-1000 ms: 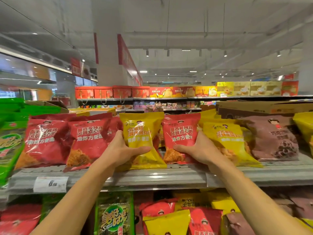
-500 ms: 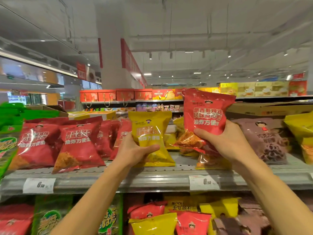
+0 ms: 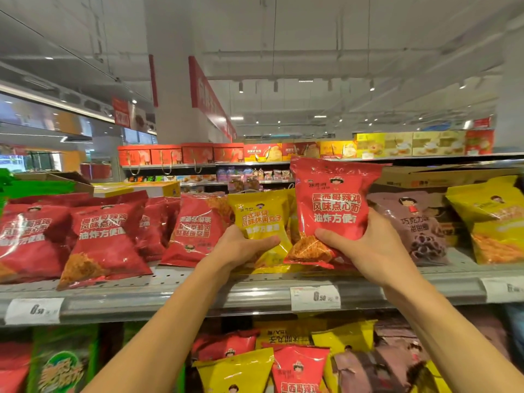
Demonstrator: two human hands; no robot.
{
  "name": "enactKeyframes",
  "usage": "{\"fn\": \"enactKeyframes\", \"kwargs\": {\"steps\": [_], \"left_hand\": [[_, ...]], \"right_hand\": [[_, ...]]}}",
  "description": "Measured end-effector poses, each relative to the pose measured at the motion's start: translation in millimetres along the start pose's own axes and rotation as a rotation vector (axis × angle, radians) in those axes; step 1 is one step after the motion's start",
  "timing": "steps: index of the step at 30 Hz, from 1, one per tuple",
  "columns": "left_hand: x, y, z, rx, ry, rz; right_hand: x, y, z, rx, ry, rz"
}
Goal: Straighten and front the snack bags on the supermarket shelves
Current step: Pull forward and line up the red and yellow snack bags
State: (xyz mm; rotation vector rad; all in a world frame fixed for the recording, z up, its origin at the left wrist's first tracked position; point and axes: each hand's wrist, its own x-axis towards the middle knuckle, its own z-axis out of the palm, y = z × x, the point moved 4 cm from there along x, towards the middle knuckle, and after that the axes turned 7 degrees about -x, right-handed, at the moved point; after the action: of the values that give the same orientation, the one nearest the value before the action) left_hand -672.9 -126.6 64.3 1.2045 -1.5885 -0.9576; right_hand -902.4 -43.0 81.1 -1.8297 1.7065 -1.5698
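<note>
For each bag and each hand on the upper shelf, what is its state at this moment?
Left hand: grips the yellow bag, which stands upright on the shelf.
Right hand: holds the red bag upright, print facing front.
Upside-down red bag: print inverted.
Brown bag: leaning back.

Held bag (image 3: 331, 211) right of shelf-standing bag (image 3: 259, 219), seemingly touching.

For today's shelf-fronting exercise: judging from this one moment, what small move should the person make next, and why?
Probably carry the red bag in the right hand leftward to the red group. It is lifted among yellow and purple bags, while the left hand grips the yellow bag standing between it and the reds.
</note>
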Motion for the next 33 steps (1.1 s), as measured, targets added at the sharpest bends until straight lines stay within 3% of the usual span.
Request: {"fn": "enactKeyframes", "kwargs": {"steps": [8, 12, 15, 22, 28, 33], "left_hand": [[-59.0, -2.8, -75.0, 0.458, 0.216, 0.347], [-98.1, -24.1, -132.5, 0.778, 0.379, 0.384], [-111.8, -39.8, -155.0, 0.958, 0.349, 0.39], [-110.7, -49.6, -157.1, 0.977, 0.348, 0.513], [-111.7, -53.3, -155.8, 0.942, 0.411, 0.523], [-112.9, -59.2, -152.3, 0.933, 0.462, 0.496]], "right_hand": [[-9.5, -54.5, 65.4, 0.02, 0.006, -0.055], [-12.7, -81.3, 122.5, 0.03, -0.028, -0.065], [-14.0, -95.4, 163.9, 0.004, -0.054, -0.047], [-9.0, -105.7, 221.5, -0.15, -0.148, 0.006], [-10.2, -105.2, 227.9, -0.255, -0.292, 0.016], [-17.5, -110.7, 216.7, -0.239, -0.282, 0.009]]}}
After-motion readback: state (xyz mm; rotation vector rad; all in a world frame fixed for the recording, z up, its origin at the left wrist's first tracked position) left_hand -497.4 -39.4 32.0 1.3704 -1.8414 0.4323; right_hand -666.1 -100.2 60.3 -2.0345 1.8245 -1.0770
